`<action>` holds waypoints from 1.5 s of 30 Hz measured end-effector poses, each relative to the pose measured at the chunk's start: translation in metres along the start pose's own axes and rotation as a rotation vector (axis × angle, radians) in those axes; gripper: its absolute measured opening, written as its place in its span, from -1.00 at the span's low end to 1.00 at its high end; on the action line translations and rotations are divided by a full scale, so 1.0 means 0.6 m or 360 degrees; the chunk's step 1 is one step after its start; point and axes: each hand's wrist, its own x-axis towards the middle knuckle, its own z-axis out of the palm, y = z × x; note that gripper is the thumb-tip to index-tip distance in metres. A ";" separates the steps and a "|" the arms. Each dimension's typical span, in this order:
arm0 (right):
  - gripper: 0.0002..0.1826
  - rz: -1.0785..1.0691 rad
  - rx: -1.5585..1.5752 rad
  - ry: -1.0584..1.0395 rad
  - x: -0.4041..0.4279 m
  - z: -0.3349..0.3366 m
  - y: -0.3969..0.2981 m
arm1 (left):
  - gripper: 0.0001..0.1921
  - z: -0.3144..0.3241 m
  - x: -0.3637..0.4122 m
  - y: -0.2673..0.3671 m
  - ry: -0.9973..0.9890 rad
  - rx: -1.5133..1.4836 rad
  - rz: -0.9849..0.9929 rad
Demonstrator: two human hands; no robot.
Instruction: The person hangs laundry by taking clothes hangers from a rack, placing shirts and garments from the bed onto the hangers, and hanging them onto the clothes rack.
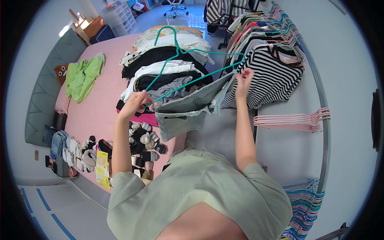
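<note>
A green clothes hanger is held out before me, its hook towards the upper left. My left hand grips its left corner, beside the waistband end of light grey-green denim shorts. My right hand pinches the other end of the waistband, just below the hanger's right corner. The shorts hang below the hanger's lower bar, with the waist gaping. Whether a clip or notch of the hanger catches the waistband at either end, I cannot tell.
Stacked clothes lie on the pink bed, with rolled socks nearer me. To the right, a metal rail carries hung garments, a striped top, pink hangers and many mixed hangers.
</note>
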 end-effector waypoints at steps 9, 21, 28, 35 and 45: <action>-0.84 -0.0684 -0.1024 -0.0796 0.071 0.020 -0.176 | -0.48 -0.030 0.006 0.018 -0.0264 0.0249 0.0051; -0.78 0.0632 -0.0157 -0.1343 0.032 0.018 -0.153 | -0.78 -0.040 0.118 -0.019 0.0421 0.0574 0.0684; -0.81 0.1406 0.0367 -0.0945 0.005 0.029 -0.166 | -0.79 0.066 0.160 -0.022 0.0267 0.0349 0.0691; -0.89 0.1150 0.0885 -0.0584 -0.062 0.125 -0.177 | -0.68 0.198 0.141 0.040 -0.0278 0.0179 0.0558; -0.77 0.0981 0.0564 -0.0511 -0.033 0.155 -0.122 | -0.68 0.190 0.197 0.033 -0.0277 0.0426 0.0377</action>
